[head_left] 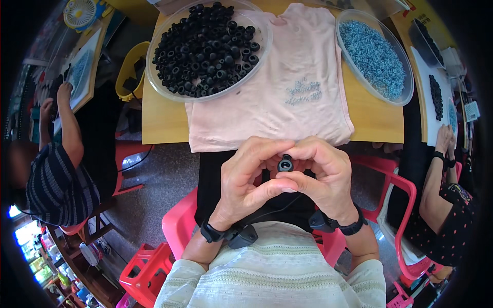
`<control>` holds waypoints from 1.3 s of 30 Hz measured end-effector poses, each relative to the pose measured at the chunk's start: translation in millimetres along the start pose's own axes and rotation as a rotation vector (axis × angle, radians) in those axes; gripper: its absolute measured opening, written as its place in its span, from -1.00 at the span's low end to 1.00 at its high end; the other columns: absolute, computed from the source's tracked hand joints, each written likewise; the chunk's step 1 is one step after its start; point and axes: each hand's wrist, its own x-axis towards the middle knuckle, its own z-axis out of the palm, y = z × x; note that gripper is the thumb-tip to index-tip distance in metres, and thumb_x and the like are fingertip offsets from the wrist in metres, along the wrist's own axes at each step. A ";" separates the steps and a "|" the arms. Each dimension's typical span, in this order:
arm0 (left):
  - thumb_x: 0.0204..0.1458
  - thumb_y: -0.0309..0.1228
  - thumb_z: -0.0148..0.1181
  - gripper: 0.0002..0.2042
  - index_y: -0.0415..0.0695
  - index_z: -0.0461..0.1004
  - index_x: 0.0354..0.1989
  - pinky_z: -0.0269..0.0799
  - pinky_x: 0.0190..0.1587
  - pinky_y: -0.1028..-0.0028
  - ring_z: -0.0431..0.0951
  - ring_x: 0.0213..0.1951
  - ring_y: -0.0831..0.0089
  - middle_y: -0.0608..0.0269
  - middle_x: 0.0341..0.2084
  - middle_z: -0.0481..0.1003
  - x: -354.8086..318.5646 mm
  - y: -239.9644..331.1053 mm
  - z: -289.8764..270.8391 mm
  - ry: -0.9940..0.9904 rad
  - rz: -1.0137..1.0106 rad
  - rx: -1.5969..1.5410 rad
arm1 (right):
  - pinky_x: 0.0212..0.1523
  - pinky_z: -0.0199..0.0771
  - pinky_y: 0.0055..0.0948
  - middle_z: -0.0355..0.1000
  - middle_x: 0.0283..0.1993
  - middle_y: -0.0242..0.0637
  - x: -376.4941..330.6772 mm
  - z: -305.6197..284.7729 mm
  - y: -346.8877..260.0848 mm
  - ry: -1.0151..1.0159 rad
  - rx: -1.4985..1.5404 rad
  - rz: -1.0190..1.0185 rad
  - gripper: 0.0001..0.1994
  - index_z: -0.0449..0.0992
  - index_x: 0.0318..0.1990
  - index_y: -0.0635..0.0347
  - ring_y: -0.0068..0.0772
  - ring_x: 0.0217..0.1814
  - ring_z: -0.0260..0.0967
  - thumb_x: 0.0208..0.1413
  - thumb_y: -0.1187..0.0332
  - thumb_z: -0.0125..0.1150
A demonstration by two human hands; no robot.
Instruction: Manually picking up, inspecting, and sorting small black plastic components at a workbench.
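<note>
My left hand (251,177) and my right hand (324,174) meet just in front of the table edge, both closed round one small black part (285,164). It has a round end with a hole facing up and a narrower tip pointing toward the table. Thumbs and forefingers of both hands press at its sides; the other fingers are partly hidden behind. Beyond my hands, a pink cloth (241,120) shaped like a shirt covers the table, with a small patch of tiny shiny metal pieces (304,92) on it.
A clear round tub (266,49) of similar black parts stands far left, partly on the cloth. At far right is a clear oval tub (409,87) of tiny bluish metal pieces. A yellow basket (123,77) stands left of the table (164,120). People work at side tables, left and right.
</note>
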 end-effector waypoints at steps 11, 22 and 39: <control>-0.08 -0.36 0.37 -0.53 -0.24 0.44 0.03 0.46 -0.32 0.58 0.46 -0.30 0.52 0.16 -0.19 0.47 -0.9 3.1 -0.2 0.023 0.062 0.116 | -0.41 0.45 -0.65 0.47 -0.34 -0.29 -2.5 3.0 3.1 0.022 -0.077 -0.042 -0.72 0.49 -0.23 0.32 -0.61 -0.40 0.46 -0.07 0.40 0.42; -0.05 -0.44 0.35 -0.55 -0.24 0.43 0.05 0.47 -0.28 0.57 0.48 -0.29 0.51 0.16 -0.20 0.46 -2.1 1.1 4.3 0.052 0.037 0.155 | -0.40 0.45 -0.64 0.47 -0.32 -0.28 -3.7 5.0 6.6 0.048 0.005 0.023 -0.72 0.50 -0.22 0.33 -0.62 -0.40 0.45 -0.06 0.40 0.41; -0.14 -0.69 0.28 -0.67 -0.17 0.55 -0.13 0.48 -0.28 0.54 0.54 -0.29 0.42 0.20 -0.27 0.49 14.8 -15.8 -7.1 0.117 0.098 0.533 | -0.55 0.27 -0.76 0.50 -0.37 -0.41 29.9 -6.3 11.2 -0.003 0.067 0.404 -0.80 0.54 -0.14 0.29 -0.78 -0.47 0.31 0.11 0.40 0.25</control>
